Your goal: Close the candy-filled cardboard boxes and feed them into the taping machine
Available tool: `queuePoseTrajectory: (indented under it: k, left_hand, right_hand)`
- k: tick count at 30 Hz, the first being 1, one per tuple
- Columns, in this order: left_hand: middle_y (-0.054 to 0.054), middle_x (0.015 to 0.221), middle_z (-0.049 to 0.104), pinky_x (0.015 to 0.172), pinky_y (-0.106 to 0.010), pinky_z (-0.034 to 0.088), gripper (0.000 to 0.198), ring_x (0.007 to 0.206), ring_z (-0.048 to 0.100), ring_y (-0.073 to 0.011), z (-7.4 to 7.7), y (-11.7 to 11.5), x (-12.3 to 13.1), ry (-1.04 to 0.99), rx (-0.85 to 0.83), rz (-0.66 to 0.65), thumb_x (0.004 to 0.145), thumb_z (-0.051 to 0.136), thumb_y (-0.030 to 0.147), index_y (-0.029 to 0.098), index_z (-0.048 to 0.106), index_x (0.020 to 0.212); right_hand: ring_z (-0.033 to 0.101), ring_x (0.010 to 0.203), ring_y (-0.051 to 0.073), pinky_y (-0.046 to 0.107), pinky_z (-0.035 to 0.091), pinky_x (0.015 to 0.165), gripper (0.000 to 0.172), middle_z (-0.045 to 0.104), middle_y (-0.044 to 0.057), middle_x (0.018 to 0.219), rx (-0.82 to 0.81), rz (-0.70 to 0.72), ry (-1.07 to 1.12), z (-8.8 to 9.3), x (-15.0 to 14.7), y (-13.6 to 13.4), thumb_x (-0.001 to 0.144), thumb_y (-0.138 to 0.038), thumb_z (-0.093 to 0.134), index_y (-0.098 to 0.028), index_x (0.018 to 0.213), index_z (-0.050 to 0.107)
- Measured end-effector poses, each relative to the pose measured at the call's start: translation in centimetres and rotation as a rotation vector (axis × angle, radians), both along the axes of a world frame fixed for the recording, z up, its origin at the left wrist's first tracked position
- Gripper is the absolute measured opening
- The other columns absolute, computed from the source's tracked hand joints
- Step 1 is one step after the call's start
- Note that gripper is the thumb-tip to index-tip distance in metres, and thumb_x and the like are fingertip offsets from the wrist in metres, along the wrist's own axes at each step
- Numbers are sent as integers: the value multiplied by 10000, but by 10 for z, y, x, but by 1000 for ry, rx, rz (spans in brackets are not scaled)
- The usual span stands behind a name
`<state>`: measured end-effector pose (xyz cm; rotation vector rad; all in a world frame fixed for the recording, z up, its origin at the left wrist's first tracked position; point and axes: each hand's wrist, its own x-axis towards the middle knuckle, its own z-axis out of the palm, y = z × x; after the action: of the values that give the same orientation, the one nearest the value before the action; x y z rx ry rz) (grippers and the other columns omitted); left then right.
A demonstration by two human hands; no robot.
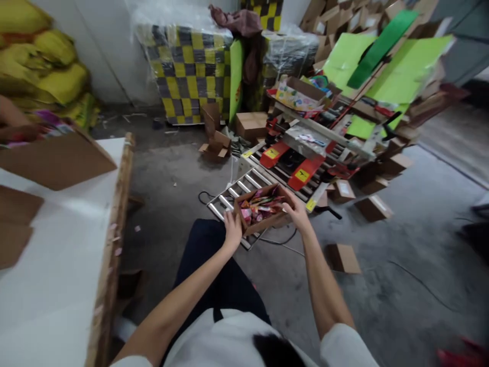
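Observation:
Between my two hands is an open cardboard box [267, 222], filled with small colourful wrapped packets [262, 206] in red, pink and purple. My left hand [232, 229] presses on the box's near left end, fingers along its wall. At the opposite end my right hand [296, 209] grips the right wall, thumb towards the rim. The box is over the short roller conveyor [233, 193] of a carton-sealing machine [290, 163] with red side parts. Whether the box rests on the rollers or is just above them, I cannot tell.
A white-topped table [69, 265] stands at left, with a larger open carton [57, 155] and another person's arm [11, 114] at it. Small cardboard boxes [342, 258] lie on the floor at right. Checkered wrapped stacks [191, 76] and yellow sacks [38, 61] stand behind.

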<state>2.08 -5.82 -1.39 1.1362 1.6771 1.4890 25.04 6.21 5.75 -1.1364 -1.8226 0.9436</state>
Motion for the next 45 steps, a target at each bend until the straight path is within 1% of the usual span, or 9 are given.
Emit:
queuePoseTrajectory:
  k: [3,8,11,14,20,27,35,40,45]
  left_hand:
    - [-253,1681,62,1259,-601,126,738,1582,-12,-325,18,10,3,325,120,-10,1001,414,488,123,153,1587]
    - [-186,1661,247,1269,-532,189,706,1568,152,-306,48,38,-9,835,220,-642,975,533,426,176,275,1583]
    - [-139,1685,174,1263,-486,252,691,1562,185,-285,50,45,-11,723,111,-816,1000,471,452,201,250,1604]
    - [-127,1684,164,1268,-464,254,661,1558,198,-274,45,48,-18,451,126,-855,1031,341,508,190,262,1605]
    - [-167,1578,429,1190,-485,403,701,1448,443,-310,51,46,-32,269,210,-794,995,380,610,185,373,1551]
    - [-290,1577,341,1197,-667,253,1078,1481,316,-463,64,8,-43,891,86,-258,706,831,560,147,303,1550]
    - [-208,1383,525,1087,-522,453,897,1292,539,-378,43,6,-35,860,75,-197,756,818,476,178,371,1475]
    - [-177,1299,551,1064,-509,466,845,1238,561,-353,44,9,-39,843,130,-239,773,816,411,182,377,1457]
    - [-182,1288,562,1051,-521,469,851,1210,570,-356,39,14,-43,833,158,-241,748,832,441,162,407,1430]
  right_hand:
    - [496,1399,267,446,388,1199,764,510,105,1512,-64,51,-109,0,18,-3,867,-588,579,-173,1503,488]
    - [417,1461,277,475,333,1227,673,457,65,1557,-122,445,-318,16,8,-4,901,-537,604,-247,1500,501]
    - [361,1486,329,501,304,1231,556,458,88,1556,-77,692,-430,20,-2,2,842,-589,700,-266,1295,697]
    - [457,1392,342,513,338,1180,596,546,126,1455,20,648,-445,12,-13,8,751,-607,798,-241,1215,718]
    - [584,994,282,425,416,939,526,653,110,1066,122,222,-490,-17,-45,18,720,-503,836,-170,1044,589]
    - [532,1000,289,412,416,921,299,651,106,1055,170,170,-563,-21,-49,25,806,-375,751,-190,987,602]
    - [527,1248,295,474,343,1136,404,623,134,1287,302,23,-404,-7,-65,-36,976,-357,473,-203,1323,610]
    - [666,1000,296,409,438,931,289,730,180,1009,24,100,-777,-2,-110,-26,947,-185,473,-138,1027,747]
    - [664,980,288,390,430,900,194,726,185,1006,52,85,-803,0,-115,-15,914,-181,531,-130,950,715]
